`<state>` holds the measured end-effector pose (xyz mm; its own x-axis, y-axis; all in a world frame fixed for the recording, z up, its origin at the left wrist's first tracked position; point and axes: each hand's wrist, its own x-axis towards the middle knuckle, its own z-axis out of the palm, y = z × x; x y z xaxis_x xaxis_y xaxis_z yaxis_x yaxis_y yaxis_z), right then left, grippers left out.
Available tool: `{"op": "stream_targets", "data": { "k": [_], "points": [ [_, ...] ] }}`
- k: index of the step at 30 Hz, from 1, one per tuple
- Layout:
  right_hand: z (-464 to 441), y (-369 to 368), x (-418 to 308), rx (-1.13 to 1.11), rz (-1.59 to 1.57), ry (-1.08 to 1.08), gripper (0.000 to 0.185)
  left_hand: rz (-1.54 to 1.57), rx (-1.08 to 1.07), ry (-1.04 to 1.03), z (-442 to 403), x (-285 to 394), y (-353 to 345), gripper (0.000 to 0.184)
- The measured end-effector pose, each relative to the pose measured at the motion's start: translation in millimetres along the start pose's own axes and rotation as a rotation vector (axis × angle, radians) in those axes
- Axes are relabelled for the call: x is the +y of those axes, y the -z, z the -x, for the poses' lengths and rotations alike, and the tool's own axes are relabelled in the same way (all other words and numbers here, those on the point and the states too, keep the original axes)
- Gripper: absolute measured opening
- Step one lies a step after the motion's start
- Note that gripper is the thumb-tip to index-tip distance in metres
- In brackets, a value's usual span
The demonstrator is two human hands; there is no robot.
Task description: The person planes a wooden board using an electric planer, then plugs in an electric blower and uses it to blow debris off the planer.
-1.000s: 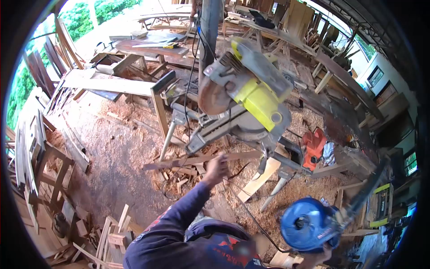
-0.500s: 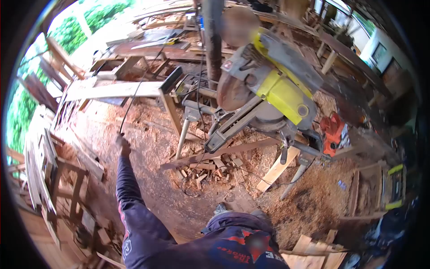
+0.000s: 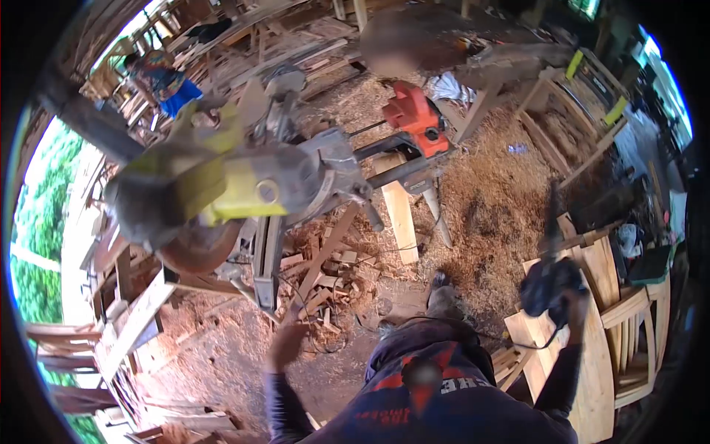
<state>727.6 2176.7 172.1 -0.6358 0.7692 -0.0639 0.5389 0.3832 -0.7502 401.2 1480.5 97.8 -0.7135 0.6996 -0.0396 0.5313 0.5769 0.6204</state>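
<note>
On the right, my right hand is closed around a dark corded power tool, blurred, with a long narrow part pointing away from me. Its black cord trails left past my waist. My left hand is in front of me at the left, smeared by motion, so its fingers do not show clearly. Beyond it stands a yellow-green and grey mitre saw with a round blade, mounted on a stand.
Wood offcuts lie under the saw among shavings. A red-orange tool sits by the stand's right end. Pale boards and a curved wooden frame are at the right. A person in blue shorts bends at the far left.
My view has swung right, so the saw appears further left. The left hand, earlier stretched out on a black cable, is now nearer my body. My right hand and the dark tool have come into view.
</note>
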Motion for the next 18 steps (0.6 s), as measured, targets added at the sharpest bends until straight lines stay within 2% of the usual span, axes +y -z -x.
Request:
{"op": "stream_targets", "data": {
  "k": [1,2,3,4,5,7,8,9,10,11,13,15,17,18],
  "points": [
    [3.6,-29.7,-22.4,-0.072,-0.207,-0.177,0.02,0.015,-0.206,-0.081,-63.3,71.0,-4.9,0.025],
    [7.4,-59.3,-44.8,-0.108,-0.4,-0.369,0.022,0.066,-0.269,0.123,-119.3,170.7,14.5,0.022],
    [2.8,-89.6,-4.0,-0.18,-0.364,-0.08,0.027,0.014,-0.164,-0.053,-161.8,169.6,-11.4,0.018],
    [-1.0,-104.2,7.5,-0.375,-0.294,-0.237,0.03,-0.202,-0.037,-0.104,-208.0,192.0,-12.5,0.015],
    [-0.4,-112.9,-7.1,-0.408,-0.282,-0.139,0.037,-0.211,0.199,-0.16,-261.1,220.5,-2.6,0.01],
    [-3.7,-125.9,-33.0,-0.43,-0.278,-0.017,0.053,-0.14,0.426,-0.279,-365.2,245.4,16.1,0.031],
    [-12.1,-126.7,-41.5,-0.39,-0.26,0.043,0.054,-0.208,0.37,-0.162,-410.5,259.4,30.0,0.042],
    [-21.5,-126.0,-44.1,-0.35,-0.238,0.094,0.056,-0.344,0.453,-0.274,-467.8,249.3,34.8,0.053],
    [-31.3,-125.9,-41.2,-0.33,-0.11,0.081,0.053,-0.634,0.499,-0.31,-519.1,239.1,35.5,0.059],
    [-40.9,-125.9,-38.0,-0.314,0.018,0.065,0.051,-0.553,0.497,-0.426,-568.2,230.8,40.5,0.064],
    [-48.6,-121.2,-40.0,-0.369,0.079,-0.045,0.05,-0.639,0.264,-0.478,-632.3,212.5,42.0,0.062],
    [-64.7,-114.1,-29.4,-0.372,0.059,0.027,0.047,-0.413,-0.066,-0.401,-688.9,183.0,42.6,0.053],
    [-72.7,-98.3,-17.8,-0.391,0.031,-0.053,0.046,-0.535,-0.125,-0.568,-705.1,180.8,53.9,0.043],
    [-70.7,-94.7,-14.1,-0.424,0.0,-0.117,0.046,-0.537,-0.141,-0.578,-710.4,182.9,55.0,0.043]
  ]
}}
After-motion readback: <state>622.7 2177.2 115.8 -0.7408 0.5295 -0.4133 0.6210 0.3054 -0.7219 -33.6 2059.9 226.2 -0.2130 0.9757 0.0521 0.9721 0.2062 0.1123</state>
